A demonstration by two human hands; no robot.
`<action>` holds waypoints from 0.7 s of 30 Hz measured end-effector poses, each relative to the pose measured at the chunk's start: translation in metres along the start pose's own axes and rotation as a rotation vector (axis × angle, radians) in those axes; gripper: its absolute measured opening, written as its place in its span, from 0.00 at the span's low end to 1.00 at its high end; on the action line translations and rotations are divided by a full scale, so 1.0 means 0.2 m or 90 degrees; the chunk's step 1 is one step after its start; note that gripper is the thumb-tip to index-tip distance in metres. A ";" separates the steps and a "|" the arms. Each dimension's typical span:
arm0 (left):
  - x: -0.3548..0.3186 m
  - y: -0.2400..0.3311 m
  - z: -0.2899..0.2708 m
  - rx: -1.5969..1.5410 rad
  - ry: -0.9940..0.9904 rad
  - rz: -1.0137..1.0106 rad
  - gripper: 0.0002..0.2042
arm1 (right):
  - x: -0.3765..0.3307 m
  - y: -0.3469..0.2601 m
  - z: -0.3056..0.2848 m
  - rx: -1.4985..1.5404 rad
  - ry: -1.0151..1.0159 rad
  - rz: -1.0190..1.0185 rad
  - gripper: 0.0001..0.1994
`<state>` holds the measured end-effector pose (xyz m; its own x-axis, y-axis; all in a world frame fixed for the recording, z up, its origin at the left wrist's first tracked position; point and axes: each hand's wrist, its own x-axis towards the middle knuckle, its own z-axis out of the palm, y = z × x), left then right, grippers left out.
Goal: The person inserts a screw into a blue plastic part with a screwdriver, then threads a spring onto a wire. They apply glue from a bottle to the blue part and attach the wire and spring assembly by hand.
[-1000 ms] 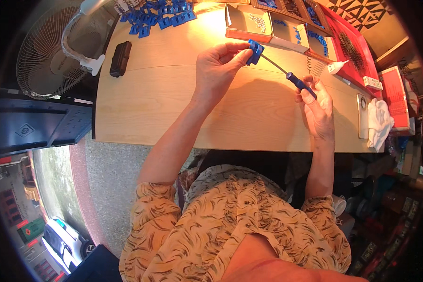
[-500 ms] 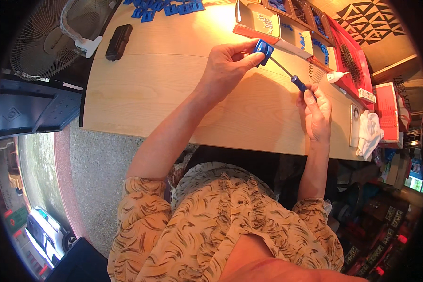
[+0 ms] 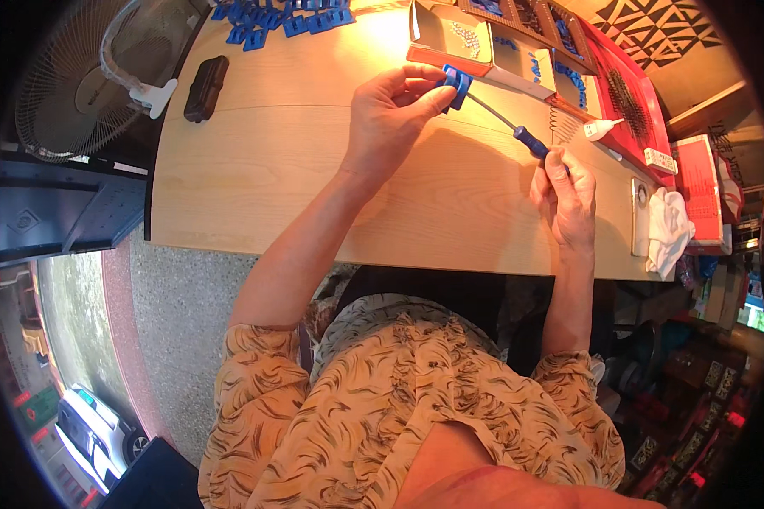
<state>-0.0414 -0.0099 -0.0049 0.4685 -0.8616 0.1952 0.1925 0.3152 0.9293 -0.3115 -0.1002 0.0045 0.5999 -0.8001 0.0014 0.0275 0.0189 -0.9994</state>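
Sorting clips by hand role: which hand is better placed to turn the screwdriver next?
Probably the right hand: it holds the screwdriver by its handle, while the left hand holds the blue part at the other end.

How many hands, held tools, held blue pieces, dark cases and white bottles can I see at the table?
Left hand, right hand: 2
Held screwdriver: 1
Held blue piece: 1
Dark case: 1
White bottle: 1
Total: 6
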 end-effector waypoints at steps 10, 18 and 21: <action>0.01 0.01 -0.02 -0.079 0.006 -0.150 0.09 | 0.00 -0.08 0.09 -0.126 0.085 -0.122 0.13; 0.02 -0.01 -0.02 -0.136 0.004 -0.183 0.15 | 0.01 -0.09 0.11 -0.038 0.029 -0.053 0.19; 0.02 -0.01 -0.02 -0.159 0.010 -0.205 0.17 | 0.01 -0.09 0.13 -0.072 0.052 -0.129 0.15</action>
<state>-0.0366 -0.0120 -0.0078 0.3624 -0.9266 -0.1007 0.5349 0.1183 0.8366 -0.2909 -0.0869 0.0238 0.5245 -0.8268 0.2034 0.0483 -0.2097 -0.9766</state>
